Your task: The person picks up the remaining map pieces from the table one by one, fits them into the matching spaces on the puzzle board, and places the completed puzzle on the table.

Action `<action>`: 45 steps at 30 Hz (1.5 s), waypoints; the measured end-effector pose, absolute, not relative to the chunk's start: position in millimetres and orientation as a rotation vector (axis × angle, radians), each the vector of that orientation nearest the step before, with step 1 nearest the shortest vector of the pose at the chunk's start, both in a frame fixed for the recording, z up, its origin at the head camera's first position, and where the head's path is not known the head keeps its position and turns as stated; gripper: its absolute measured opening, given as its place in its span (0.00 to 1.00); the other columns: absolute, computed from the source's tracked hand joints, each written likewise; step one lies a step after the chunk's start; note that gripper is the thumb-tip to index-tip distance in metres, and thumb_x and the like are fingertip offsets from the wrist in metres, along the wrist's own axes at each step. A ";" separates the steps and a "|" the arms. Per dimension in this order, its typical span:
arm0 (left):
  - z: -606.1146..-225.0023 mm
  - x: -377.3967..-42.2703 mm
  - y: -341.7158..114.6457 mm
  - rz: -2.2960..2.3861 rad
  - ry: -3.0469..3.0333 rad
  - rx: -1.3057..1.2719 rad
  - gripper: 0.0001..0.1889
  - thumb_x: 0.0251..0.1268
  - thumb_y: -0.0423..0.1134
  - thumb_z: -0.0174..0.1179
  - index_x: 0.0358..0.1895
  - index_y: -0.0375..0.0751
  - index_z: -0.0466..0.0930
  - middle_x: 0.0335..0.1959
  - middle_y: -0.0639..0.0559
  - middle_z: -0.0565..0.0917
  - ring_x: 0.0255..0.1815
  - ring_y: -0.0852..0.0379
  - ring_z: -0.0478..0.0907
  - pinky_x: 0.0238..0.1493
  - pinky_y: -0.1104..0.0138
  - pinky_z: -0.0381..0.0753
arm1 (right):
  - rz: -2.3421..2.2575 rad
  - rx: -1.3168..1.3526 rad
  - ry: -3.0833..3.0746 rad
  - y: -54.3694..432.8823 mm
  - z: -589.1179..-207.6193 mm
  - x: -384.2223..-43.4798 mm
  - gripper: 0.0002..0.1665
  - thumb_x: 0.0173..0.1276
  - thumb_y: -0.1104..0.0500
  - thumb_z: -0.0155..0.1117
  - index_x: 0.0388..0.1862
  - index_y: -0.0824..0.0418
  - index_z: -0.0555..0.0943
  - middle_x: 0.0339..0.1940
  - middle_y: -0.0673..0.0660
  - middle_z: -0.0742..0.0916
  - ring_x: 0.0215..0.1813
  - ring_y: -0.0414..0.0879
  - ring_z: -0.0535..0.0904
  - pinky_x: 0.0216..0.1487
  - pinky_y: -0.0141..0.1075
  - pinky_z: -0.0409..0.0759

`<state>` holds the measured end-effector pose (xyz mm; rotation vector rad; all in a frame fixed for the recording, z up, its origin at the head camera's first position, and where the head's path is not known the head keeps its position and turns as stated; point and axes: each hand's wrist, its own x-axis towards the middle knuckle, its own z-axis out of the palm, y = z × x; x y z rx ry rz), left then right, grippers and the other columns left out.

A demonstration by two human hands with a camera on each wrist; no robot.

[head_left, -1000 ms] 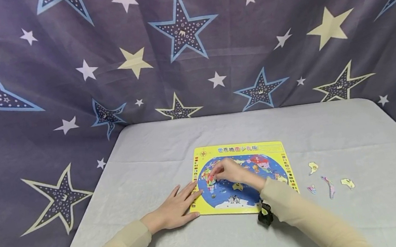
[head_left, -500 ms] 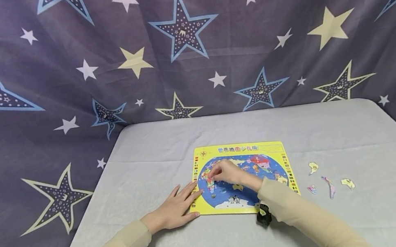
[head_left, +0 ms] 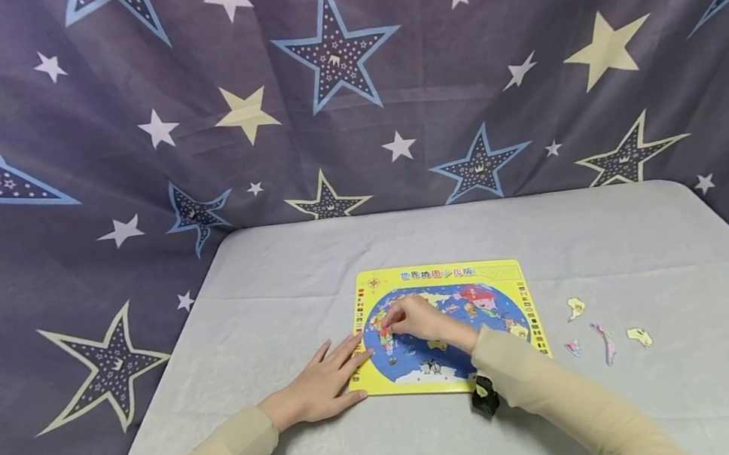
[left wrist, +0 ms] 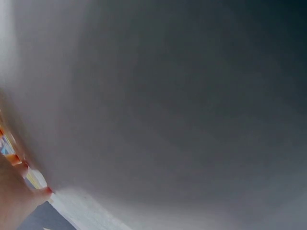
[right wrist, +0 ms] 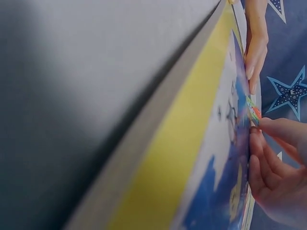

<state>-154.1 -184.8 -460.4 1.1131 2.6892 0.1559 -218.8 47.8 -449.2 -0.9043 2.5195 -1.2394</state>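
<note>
The right hand (head_left: 414, 315) pinches a piece (right wrist: 254, 111); the left hand (head_left: 321, 386) spreads its fingers on the map board (head_left: 375, 382). It looks mostly full, with four loose pieces (head_left: 606, 344) left toward the tabletop's (head_left: 705, 277) right edge.

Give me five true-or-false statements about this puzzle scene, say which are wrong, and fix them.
1. The right hand pinches a red-and-green puzzle piece. True.
2. The left hand grips a puzzle piece too. False: the left hand rests at the left edge of the world-map board.
3. Four loose pieces lie right of the board. True.
4. The board has a red border. False: it is yellow.
5. Both arms wear beige sleeves. True.
</note>
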 end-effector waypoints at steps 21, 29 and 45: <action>-461.7 -154.8 -185.2 0.176 2.693 1.121 0.34 0.64 0.62 0.36 0.70 0.51 0.47 0.71 0.48 0.42 0.70 0.53 0.41 0.64 0.48 0.43 | -1.154 -0.878 2.556 45.7 -454.3 -213.9 0.07 0.54 0.65 0.66 0.34 0.63 0.83 0.31 0.52 0.82 0.32 0.40 0.75 0.32 0.30 0.74; -461.3 -154.5 -185.2 0.160 2.685 1.110 0.34 0.63 0.63 0.34 0.70 0.52 0.46 0.71 0.49 0.41 0.70 0.54 0.39 0.65 0.49 0.42 | -1.158 -0.873 2.566 44.0 -457.8 -215.9 0.06 0.54 0.65 0.65 0.33 0.63 0.83 0.30 0.51 0.83 0.32 0.40 0.75 0.33 0.30 0.74; -459.5 -154.1 -183.5 0.147 2.687 1.108 0.34 0.64 0.63 0.35 0.70 0.51 0.47 0.71 0.48 0.41 0.70 0.53 0.39 0.65 0.50 0.41 | -1.193 -0.902 2.540 46.4 -457.4 -215.9 0.07 0.55 0.67 0.64 0.34 0.65 0.83 0.30 0.54 0.83 0.30 0.41 0.76 0.32 0.30 0.75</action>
